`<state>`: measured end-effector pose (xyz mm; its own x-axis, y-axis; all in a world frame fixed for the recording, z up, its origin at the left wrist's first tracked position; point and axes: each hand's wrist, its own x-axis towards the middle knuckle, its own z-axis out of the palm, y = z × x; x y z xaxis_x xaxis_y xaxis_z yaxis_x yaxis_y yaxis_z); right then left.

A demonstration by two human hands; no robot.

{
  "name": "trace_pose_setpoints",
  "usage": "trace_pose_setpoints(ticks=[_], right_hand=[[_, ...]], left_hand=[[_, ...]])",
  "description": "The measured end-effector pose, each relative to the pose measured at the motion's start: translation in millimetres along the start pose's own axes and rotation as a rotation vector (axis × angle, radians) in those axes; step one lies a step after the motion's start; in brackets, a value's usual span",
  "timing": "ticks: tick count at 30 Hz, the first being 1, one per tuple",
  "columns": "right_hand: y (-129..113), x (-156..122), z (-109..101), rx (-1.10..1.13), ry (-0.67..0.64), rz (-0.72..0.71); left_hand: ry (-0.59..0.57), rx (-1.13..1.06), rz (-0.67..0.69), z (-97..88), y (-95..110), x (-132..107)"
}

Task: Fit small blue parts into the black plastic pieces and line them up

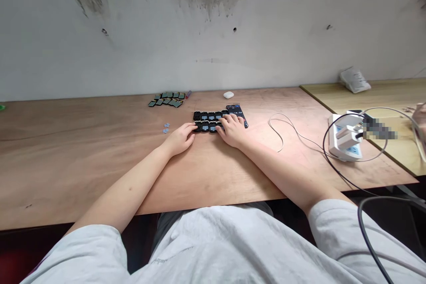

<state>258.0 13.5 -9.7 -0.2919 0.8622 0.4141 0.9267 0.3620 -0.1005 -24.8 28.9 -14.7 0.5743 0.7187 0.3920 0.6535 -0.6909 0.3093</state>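
"On the wooden table (100,151), what is touched?"

"Black pieces (212,124) in two rows, by left hand (180,140) and right hand (233,131); whether pinched cannot be told. Light, even pressure is advised."

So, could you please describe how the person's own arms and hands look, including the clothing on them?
Both the left hand and the right hand are without gloves, and I see no watch or bracelet. The forearms are uncovered. The left sleeve and right sleeve are short, loose and whitish, matching the shirt.
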Motion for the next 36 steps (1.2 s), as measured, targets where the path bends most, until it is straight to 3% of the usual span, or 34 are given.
trace_pose_setpoints(ticks=[6, 14, 27, 31, 36], right_hand=[[11.0, 13.5, 7.8, -0.015, -0.175, 0.103], [9.6, 2.5, 4.2, 0.002, -0.055, 0.046], [-1.1, -9.4, -8.2, -0.006, 0.070, 0.034], [11.1, -4.3, -8.8, -0.036, 0.080, 0.178], [32.9, 0.7, -6.2, -0.040, -0.039, 0.431]], left_hand=[[0.067, -0.010, -0.068, -1.8, -13.2, 2.3], [0.123, -0.025, -0.164, -4.9, -22.1, -0.4], [0.100, -0.022, -0.166, -7.8, -18.2, 0.1], [0.098, -0.026, -0.164, -7.7, -17.0, -0.1], [0.073, -0.013, -0.163, -7.8, -16.2, -0.2]])
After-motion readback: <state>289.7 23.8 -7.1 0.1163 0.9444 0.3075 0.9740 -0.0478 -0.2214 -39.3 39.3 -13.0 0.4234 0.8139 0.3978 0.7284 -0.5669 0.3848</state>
